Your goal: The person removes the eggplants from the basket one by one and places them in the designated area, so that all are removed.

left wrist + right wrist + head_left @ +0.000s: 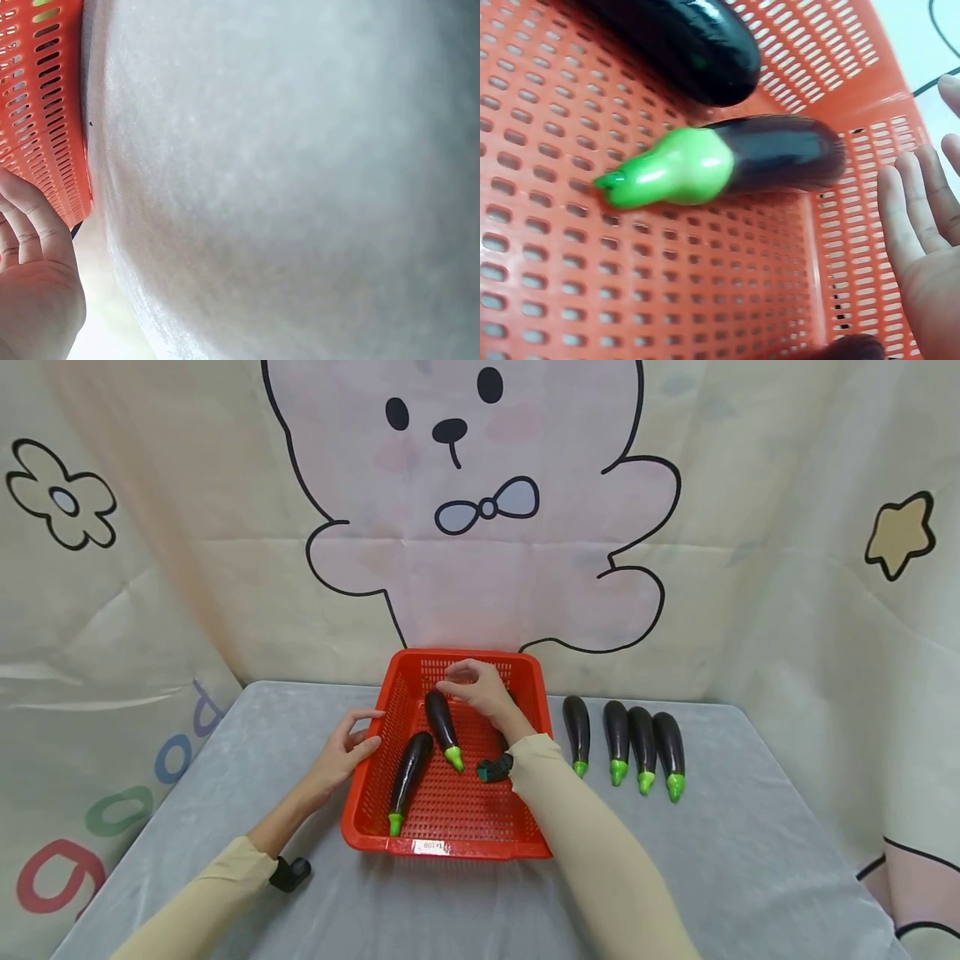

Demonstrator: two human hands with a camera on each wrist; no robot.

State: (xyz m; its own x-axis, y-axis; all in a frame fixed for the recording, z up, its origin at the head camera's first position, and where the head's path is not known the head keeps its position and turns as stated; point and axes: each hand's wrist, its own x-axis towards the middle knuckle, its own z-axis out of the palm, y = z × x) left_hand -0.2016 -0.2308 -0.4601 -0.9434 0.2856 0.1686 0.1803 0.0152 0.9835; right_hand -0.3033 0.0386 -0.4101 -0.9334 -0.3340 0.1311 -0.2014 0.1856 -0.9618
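Observation:
A red plastic basket (450, 847) with slotted walls stands on the table. At its left rim is my left hand (341, 760), fingers touching the rim; the left wrist view shows them fairly straight along the outer wall. My right hand (480, 689) is over the far part of the basket with nothing in its grasp, fingertips near the dark end of an eggplant (441, 722) lying inside. That eggplant (780, 154) is apart from the fingers in the right wrist view. Another eggplant (410, 777) lies along the left side. A third dark eggplant (855, 349) is mostly hidden by the right arm.
Right of the basket, a row of several eggplants (617, 739) lies on the grey tablecloth (720, 860), green stems toward me. Behind the table hangs a printed curtain (487, 585). Black bands (288, 874) sit on both wrists.

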